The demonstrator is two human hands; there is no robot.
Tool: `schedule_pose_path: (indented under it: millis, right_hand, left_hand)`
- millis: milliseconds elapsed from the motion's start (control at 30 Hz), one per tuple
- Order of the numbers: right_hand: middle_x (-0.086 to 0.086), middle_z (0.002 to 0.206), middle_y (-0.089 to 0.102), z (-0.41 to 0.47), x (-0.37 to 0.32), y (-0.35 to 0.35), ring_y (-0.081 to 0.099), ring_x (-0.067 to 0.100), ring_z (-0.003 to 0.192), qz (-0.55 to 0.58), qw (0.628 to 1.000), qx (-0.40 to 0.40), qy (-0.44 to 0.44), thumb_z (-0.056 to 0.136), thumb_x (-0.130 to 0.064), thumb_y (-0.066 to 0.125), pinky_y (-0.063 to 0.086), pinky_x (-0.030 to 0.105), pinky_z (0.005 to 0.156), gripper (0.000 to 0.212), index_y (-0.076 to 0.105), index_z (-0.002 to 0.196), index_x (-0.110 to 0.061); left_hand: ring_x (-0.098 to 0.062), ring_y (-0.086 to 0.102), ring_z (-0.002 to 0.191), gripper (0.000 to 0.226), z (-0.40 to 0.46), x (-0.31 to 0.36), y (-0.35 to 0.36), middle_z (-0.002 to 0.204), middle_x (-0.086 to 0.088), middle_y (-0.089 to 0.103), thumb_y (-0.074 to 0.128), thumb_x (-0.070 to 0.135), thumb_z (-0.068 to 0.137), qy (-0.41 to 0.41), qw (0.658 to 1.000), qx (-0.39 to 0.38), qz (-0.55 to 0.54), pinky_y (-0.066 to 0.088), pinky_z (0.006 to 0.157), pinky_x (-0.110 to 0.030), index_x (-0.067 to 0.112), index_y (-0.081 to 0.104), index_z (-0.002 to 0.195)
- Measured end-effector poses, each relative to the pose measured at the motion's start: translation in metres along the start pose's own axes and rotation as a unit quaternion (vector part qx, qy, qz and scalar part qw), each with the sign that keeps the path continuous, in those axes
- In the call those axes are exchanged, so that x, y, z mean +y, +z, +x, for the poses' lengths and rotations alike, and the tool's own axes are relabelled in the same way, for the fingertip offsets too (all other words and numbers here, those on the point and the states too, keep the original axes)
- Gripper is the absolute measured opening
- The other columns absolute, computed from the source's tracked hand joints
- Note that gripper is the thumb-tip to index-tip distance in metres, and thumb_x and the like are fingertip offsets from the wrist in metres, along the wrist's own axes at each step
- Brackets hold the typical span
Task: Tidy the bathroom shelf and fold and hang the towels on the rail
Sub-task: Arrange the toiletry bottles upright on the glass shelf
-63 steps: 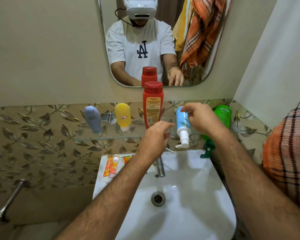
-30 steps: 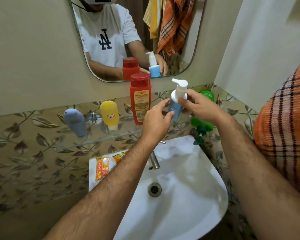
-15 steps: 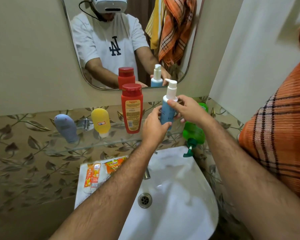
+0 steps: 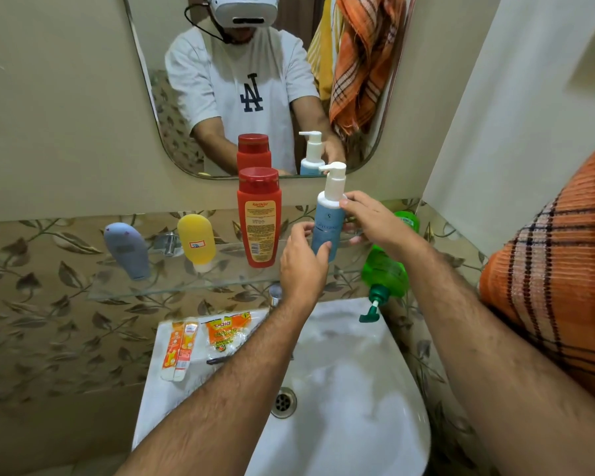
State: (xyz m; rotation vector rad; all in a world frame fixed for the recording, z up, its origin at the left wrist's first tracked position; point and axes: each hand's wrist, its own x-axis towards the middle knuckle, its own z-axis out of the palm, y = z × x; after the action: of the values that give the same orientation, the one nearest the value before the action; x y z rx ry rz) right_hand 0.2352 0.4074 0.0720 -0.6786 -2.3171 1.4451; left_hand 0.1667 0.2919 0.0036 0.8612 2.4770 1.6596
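Grey-blue bottle [image 4: 127, 250] is sitting cap-down at the left end of the glass shelf [image 4: 172, 289], leaning a bit. Yellow bottle [image 4: 197, 241] is standing cap-down just right of it, with a metal shelf bracket [image 4: 167, 242] showing between them. Below the shelf, two small orange tubes [image 4: 179, 350] and an orange packet [image 4: 224, 333] are lying on the left rim of the white sink [image 4: 351, 389], tubes touching each other, packet just beside them. Red bottle [image 4: 259, 218] is standing upright mid-shelf, its reflection showing in the mirror [image 4: 255, 80] above. Left hand [image 4: 303, 266] is curling around the lower part of the blue pump bottle [image 4: 327, 221], fingertips on its base and side. The bottle is being held upright just right of the red bottle, over the shelf; cannot tell if its base is touching the glass. Right hand [image 4: 371, 219] is pinching the bottle near the top of the blue body, thumb at the white collar, other fingers wrapping behind. Green pump bottle [image 4: 387, 269] is lying tipped at the right end of the shelf, pump nozzle hanging down past the edge over the sink, partly hidden by the right wrist. Orange plaid towel [image 4: 557, 269] is filling the far right edge, close to the camera.
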Motion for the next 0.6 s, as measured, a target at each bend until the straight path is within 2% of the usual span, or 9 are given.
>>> schedule_pose_path:
  millis: [100, 233, 300, 600]
  right_hand:
    - [-0.008, 0.107, 0.063, 0.0001, -0.0011, 0.0012, 0.065, 0.012, 0.093, 0.009, 1.0, 0.007, -0.004, 0.105, -0.037, 0.04, 0.051, 0.034, 0.073, 0.02, 0.053, 0.116, -0.024]
    - [-0.005, 0.108, 0.064, 0.0016, 0.0009, 0.0007, 0.067, 0.017, 0.099, 0.023, 1.0, 0.001, 0.005, 0.104, -0.04, 0.044, 0.057, 0.049, 0.088, 0.021, 0.056, 0.114, -0.026]
    - [-0.005, 0.111, 0.065, 0.0017, 0.0012, 0.0, 0.067, 0.018, 0.101, 0.025, 1.0, -0.003, 0.007, 0.103, -0.041, 0.044, 0.056, 0.05, 0.09, 0.021, 0.056, 0.113, -0.027]
    - [-0.003, 0.125, 0.058, -0.0072, 0.0011, -0.0006, 0.062, 0.007, 0.105, 0.01, 1.0, 0.014, -0.007, 0.104, -0.044, 0.04, 0.052, 0.029, 0.076, 0.037, 0.047, 0.133, -0.022]
  left_hand:
    - [-0.009, 0.057, 0.106, 0.039, 0.0004, 0.0003, -0.0004, 0.121, 0.006, 0.063, 0.071, 0.024, 0.089, -0.007, 1.0, 0.007, -0.007, 0.05, 0.093, -0.036, 0.021, 0.05, 0.123]
    - [-0.009, 0.057, 0.104, 0.04, 0.0006, 0.0006, -0.0019, 0.119, 0.006, 0.064, 0.071, 0.025, 0.088, -0.007, 1.0, 0.007, -0.009, 0.051, 0.092, -0.037, 0.022, 0.05, 0.122]
    - [-0.011, 0.059, 0.106, 0.04, 0.0, 0.0007, -0.0024, 0.119, 0.006, 0.064, 0.072, 0.024, 0.088, -0.007, 1.0, 0.005, -0.014, 0.053, 0.092, -0.038, 0.022, 0.05, 0.122]
    - [-0.012, 0.059, 0.113, 0.045, -0.004, -0.0029, -0.0033, 0.126, 0.004, 0.062, 0.071, 0.023, 0.089, -0.005, 1.0, -0.004, -0.023, 0.051, 0.098, -0.039, 0.02, 0.049, 0.128]
